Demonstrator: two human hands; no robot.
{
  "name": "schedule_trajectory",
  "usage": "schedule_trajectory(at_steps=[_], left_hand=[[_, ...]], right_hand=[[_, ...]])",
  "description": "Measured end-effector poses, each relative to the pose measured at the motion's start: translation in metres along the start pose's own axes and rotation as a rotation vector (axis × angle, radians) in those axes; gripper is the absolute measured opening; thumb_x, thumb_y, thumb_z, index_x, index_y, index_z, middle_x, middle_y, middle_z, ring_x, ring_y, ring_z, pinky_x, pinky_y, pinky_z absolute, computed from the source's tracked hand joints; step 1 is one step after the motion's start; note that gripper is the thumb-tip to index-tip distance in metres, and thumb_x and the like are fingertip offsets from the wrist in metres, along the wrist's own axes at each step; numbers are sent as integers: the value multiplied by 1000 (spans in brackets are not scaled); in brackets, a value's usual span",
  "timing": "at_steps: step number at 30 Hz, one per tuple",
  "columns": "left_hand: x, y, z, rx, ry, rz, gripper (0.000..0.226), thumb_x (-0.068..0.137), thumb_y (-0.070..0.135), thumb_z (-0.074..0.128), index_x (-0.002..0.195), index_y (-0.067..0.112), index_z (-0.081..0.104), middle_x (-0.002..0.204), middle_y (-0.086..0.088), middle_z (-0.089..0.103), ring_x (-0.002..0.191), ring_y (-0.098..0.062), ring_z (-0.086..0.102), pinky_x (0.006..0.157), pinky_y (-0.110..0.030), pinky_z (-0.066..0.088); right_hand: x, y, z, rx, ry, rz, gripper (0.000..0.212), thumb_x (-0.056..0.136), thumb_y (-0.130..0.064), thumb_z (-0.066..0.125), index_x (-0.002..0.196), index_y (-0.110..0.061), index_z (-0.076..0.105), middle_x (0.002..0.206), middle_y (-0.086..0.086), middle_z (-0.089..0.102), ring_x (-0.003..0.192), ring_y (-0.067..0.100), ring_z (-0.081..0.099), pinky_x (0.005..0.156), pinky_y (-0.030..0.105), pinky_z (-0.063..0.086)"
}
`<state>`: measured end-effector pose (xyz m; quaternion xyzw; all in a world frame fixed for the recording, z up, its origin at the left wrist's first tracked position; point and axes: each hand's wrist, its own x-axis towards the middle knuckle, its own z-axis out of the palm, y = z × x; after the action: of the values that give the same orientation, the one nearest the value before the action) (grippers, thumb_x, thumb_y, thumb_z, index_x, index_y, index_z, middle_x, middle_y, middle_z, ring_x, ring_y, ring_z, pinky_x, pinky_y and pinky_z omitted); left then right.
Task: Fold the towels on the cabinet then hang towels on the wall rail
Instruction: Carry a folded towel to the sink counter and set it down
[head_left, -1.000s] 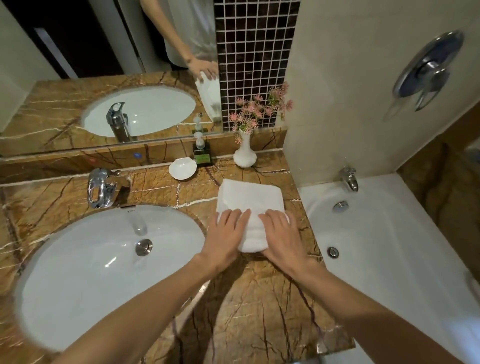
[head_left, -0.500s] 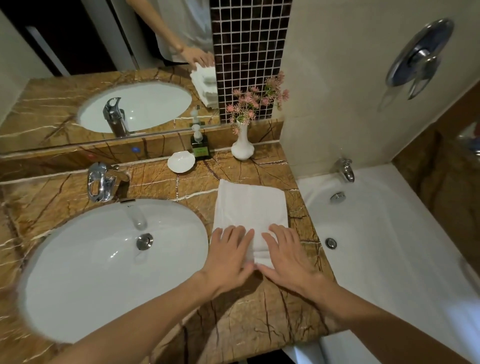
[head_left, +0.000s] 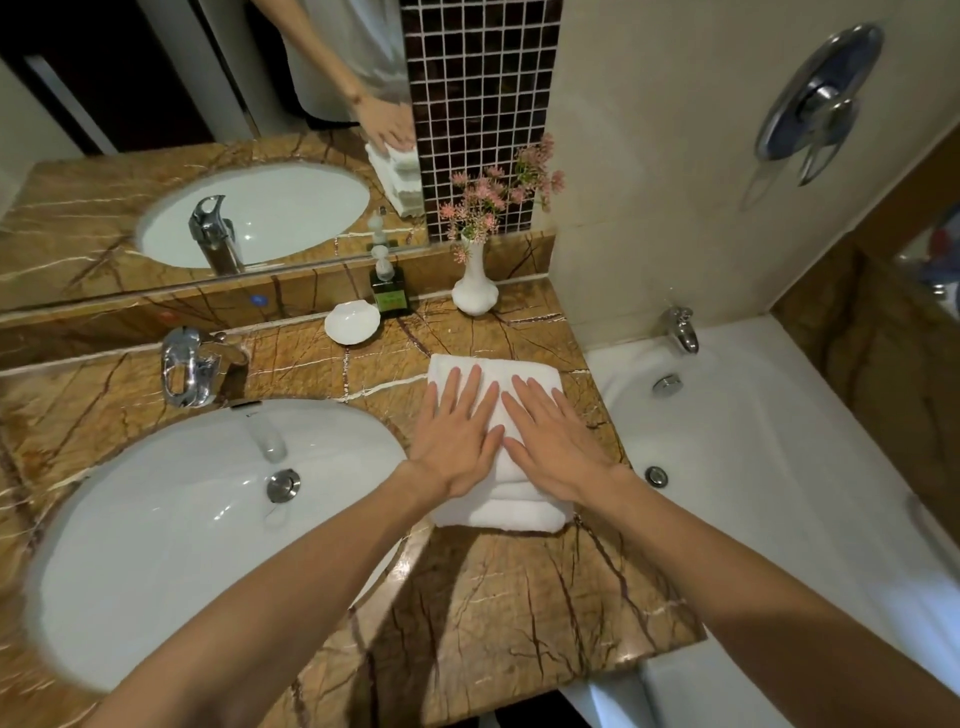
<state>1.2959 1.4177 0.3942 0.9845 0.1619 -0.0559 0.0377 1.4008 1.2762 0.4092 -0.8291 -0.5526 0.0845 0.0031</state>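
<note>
The middle of the folded white towel (head_left: 496, 512) is covered by the left hand (head_left: 454, 434) and the right hand (head_left: 553, 441), laid flat side by side; only its far corners and near folded edge are seen. Both forearms are cut off by the bottom edge. The label on the soap bottle (head_left: 388, 291) is too small to be read
</note>
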Motion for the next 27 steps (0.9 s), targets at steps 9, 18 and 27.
schedule_trajectory(at_steps=[9, 18, 27], left_hand=[[-8, 0, 22, -28, 2, -5, 62, 97, 50, 4, 151, 22, -6, 160, -7, -10, 144, -29, -18, 115, -46, -14], [-5, -1, 33, -1, 16, 2, 64, 96, 50, 4, 152, 20, -3, 160, -10, -6, 145, -31, -16, 116, -47, -13], [-6, -3, 26, -310, 54, -67, 65, 98, 50, 20, 152, 19, 3, 158, -11, -15, 143, -26, -23, 116, -43, -12]], right_hand=[[-4, -1, 26, 13, -32, -20, 62, 101, -46, 10, 153, -14, -1, 162, 9, -6, 149, 23, -10, 120, 40, -6], [-2, 0, 33, 51, -3, -21, 67, 97, -45, 3, 153, -10, 7, 161, 12, 1, 149, 27, -4, 121, 46, 2], [-2, 1, 36, 64, 8, -23, 68, 96, -47, 1, 153, -9, 7, 161, 12, -1, 149, 27, -6, 121, 47, 3]])
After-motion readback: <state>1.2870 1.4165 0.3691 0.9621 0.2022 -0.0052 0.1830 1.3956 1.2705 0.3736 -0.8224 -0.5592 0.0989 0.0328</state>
